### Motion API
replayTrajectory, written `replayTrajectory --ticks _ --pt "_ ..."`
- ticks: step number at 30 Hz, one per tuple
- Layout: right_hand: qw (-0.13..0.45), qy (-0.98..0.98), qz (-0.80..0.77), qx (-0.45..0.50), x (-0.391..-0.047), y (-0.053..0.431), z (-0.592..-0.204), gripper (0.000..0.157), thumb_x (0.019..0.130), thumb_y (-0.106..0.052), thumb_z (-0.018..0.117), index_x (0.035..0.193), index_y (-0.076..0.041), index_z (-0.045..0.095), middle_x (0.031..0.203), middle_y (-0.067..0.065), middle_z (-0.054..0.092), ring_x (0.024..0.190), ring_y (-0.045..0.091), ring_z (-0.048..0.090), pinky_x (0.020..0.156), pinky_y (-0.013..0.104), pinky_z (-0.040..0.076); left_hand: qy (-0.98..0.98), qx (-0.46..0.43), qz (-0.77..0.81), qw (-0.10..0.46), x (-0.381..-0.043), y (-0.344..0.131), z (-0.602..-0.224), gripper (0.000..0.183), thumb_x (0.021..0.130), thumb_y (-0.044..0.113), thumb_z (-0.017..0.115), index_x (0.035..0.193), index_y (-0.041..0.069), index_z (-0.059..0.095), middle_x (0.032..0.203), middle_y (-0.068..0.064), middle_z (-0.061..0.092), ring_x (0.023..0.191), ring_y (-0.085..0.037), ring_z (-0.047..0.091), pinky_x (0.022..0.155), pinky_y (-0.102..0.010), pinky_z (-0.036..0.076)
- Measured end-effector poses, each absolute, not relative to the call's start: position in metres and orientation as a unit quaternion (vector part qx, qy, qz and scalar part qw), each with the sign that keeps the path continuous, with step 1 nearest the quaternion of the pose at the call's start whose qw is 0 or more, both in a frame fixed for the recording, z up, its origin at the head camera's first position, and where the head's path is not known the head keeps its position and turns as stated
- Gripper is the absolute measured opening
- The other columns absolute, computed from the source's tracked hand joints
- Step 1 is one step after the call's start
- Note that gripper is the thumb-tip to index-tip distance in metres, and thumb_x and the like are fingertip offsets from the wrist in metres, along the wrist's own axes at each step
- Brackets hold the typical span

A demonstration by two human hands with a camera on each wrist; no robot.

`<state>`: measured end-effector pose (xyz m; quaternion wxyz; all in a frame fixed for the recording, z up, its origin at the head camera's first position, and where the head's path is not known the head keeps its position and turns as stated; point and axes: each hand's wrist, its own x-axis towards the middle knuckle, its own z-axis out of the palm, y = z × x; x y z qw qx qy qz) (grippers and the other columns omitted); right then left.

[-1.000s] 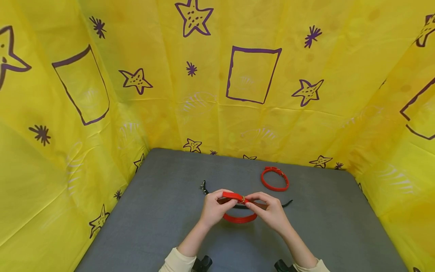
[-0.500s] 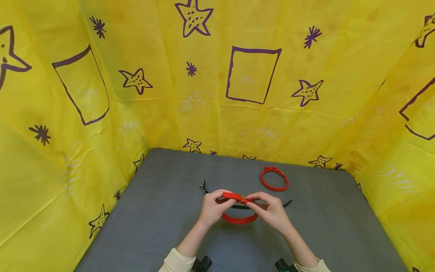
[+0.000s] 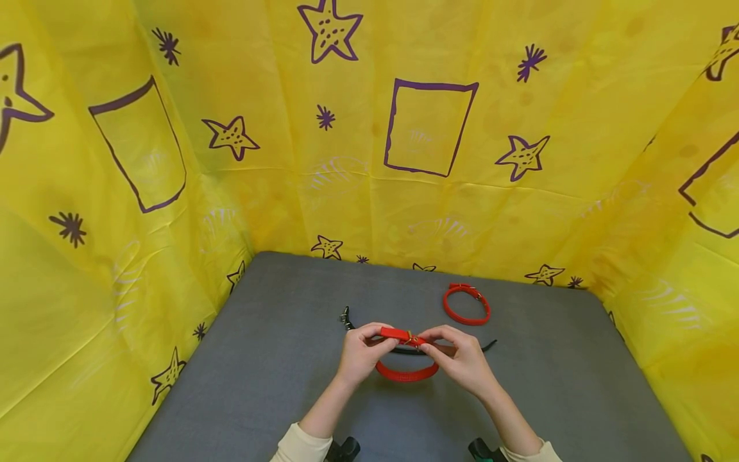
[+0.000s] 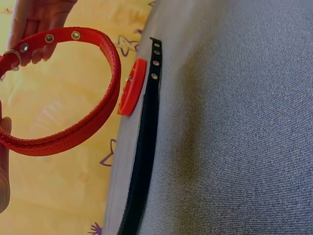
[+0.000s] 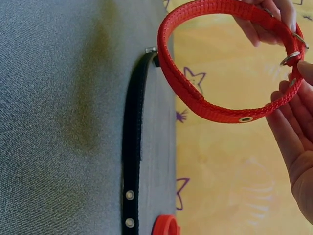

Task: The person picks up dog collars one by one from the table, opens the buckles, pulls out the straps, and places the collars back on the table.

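A red dog collar [image 3: 407, 373] is held up over the table in both hands, closed in a loop. My left hand [image 3: 359, 356] pinches the collar's strap left of the metal buckle. My right hand [image 3: 462, 359] pinches it just right of the buckle, thumb and forefinger close to the metal. In the right wrist view, a D-ring and an eyelet show on the red loop [image 5: 220, 113]. Beneath the hands a black collar [image 4: 145, 142] lies stretched out on the table, its eyelets at one end and a buckle at the other; the hands cover part of it in the head view.
A second red collar [image 3: 467, 321], buckled into a ring, lies farther back and right on the grey tabletop [image 3: 277, 359]. Yellow cloth with purple drawings [image 3: 346, 205] hangs behind the table and on both sides.
The right fingertips have shifted slightly right, and more of the buckle shows between the hands. The two collars on the table have not moved.
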<state>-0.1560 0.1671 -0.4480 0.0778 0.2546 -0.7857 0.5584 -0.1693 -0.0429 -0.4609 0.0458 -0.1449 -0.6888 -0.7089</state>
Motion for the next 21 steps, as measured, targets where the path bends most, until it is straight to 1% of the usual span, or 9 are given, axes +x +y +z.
replayTrajectory --ticks 3,7,9,11,14,18,21 --pt "0.075 -0.787 0.559 0.252 -0.1560 0.1670 -0.4479 0.014 0.086 0.005 0.070 0.100 0.001 0.069 0.095 0.012 0.068 0.086 0.022 0.069 0.073 0.032 0.059 -0.686 -0.150 -0.710 0.047 -0.1695 -0.0435 -0.4617 0.013 0.080 -0.009 0.073 0.093 -0.011 0.071 0.093 -0.024 0.069 0.078 -0.005 0.066 0.074 -0.022 0.056" --pt "0.073 -0.790 0.556 0.247 -0.1561 0.1665 -0.4481 0.016 0.086 0.001 0.072 0.101 -0.001 0.069 0.096 0.010 0.069 0.087 0.018 0.068 0.075 0.034 0.058 -0.682 -0.154 -0.713 0.044 -0.1689 -0.0438 -0.4620 0.014 0.081 -0.009 0.072 0.094 -0.012 0.070 0.093 -0.026 0.069 0.078 -0.005 0.066 0.075 -0.023 0.056" --pt "0.073 -0.789 0.557 0.250 -0.1561 0.1651 -0.4482 0.017 0.085 0.000 0.073 0.102 -0.001 0.069 0.097 0.010 0.069 0.088 0.018 0.068 0.076 0.033 0.058 -0.680 -0.158 -0.715 0.046 -0.1699 -0.0431 -0.4656 0.014 0.081 -0.009 0.072 0.094 -0.012 0.070 0.092 -0.025 0.069 0.077 -0.005 0.066 0.075 -0.023 0.056" --pt "0.073 -0.784 0.561 0.256 -0.1562 0.1630 -0.4479 0.019 0.085 -0.001 0.073 0.104 -0.001 0.069 0.099 0.011 0.069 0.089 0.022 0.069 0.077 0.033 0.058 -0.676 -0.165 -0.717 0.051 -0.1699 -0.0423 -0.4675 0.013 0.081 -0.009 0.072 0.093 -0.012 0.070 0.091 -0.025 0.069 0.077 -0.006 0.066 0.075 -0.024 0.056" --pt "0.080 -0.774 0.567 0.270 -0.1566 0.1596 -0.4480 0.019 0.085 0.002 0.073 0.104 0.001 0.069 0.100 0.013 0.069 0.086 0.027 0.070 0.074 0.035 0.059 -0.674 -0.176 -0.715 0.056 -0.1703 -0.0407 -0.4696 0.011 0.081 -0.009 0.073 0.091 -0.011 0.071 0.090 -0.023 0.069 0.077 -0.008 0.066 0.074 -0.025 0.057" --pt "0.103 -0.769 0.563 0.286 -0.1567 0.1575 -0.4486 0.018 0.084 0.006 0.072 0.102 0.003 0.070 0.096 0.014 0.069 0.080 0.027 0.070 0.069 0.041 0.059 -0.681 -0.183 -0.707 0.048 -0.1691 -0.0407 -0.4654 0.011 0.080 -0.008 0.073 0.091 -0.010 0.071 0.089 -0.022 0.069 0.077 -0.006 0.066 0.074 -0.025 0.057" --pt "0.110 -0.769 0.559 0.289 -0.1564 0.1573 -0.4483 0.018 0.083 0.006 0.072 0.100 0.003 0.070 0.094 0.014 0.070 0.078 0.026 0.070 0.067 0.041 0.059 -0.689 -0.193 -0.697 0.044 -0.1692 -0.0423 -0.4638 0.010 0.080 -0.007 0.073 0.090 -0.009 0.071 0.088 -0.022 0.069 0.076 -0.006 0.065 0.074 -0.026 0.057"
